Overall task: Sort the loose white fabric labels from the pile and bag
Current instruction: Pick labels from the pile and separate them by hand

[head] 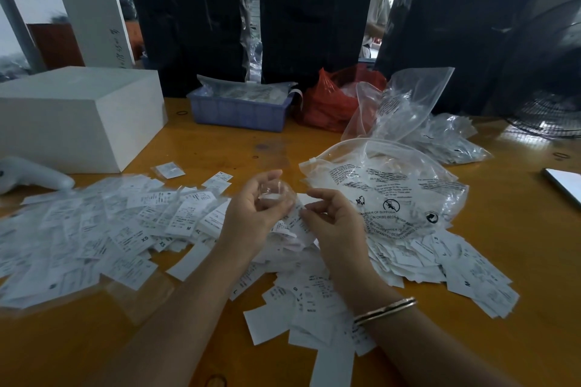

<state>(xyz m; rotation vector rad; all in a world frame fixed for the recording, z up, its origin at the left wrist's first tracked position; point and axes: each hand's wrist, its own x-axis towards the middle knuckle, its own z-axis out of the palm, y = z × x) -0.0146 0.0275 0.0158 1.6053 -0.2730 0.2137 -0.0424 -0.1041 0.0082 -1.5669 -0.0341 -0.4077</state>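
Observation:
Loose white fabric labels (pixel 94 229) with black print cover the orange table (pixel 518 245) in front of me, with more labels (pixel 440 267) heaped to the right. A large clear printed zip bag (pixel 393 185) lies on the right heap. My left hand (pixel 251 214) holds a small clear plastic piece (pixel 273 195) in its curled fingers. My right hand (pixel 333 223), a bangle on its wrist, pinches a white label (pixel 297 217) just beside the left hand. Both hands hover over the middle of the pile.
A white box (pixel 78 116) and a white handheld device (pixel 28 176) sit at the left. Behind are a blue tray (pixel 239 113), a red plastic bag (pixel 330 104), more clear bags (pixel 408 104), black bundles (pixel 314 16) and a fan (pixel 550 110). A phone (pixel 566 182) lies at the right edge.

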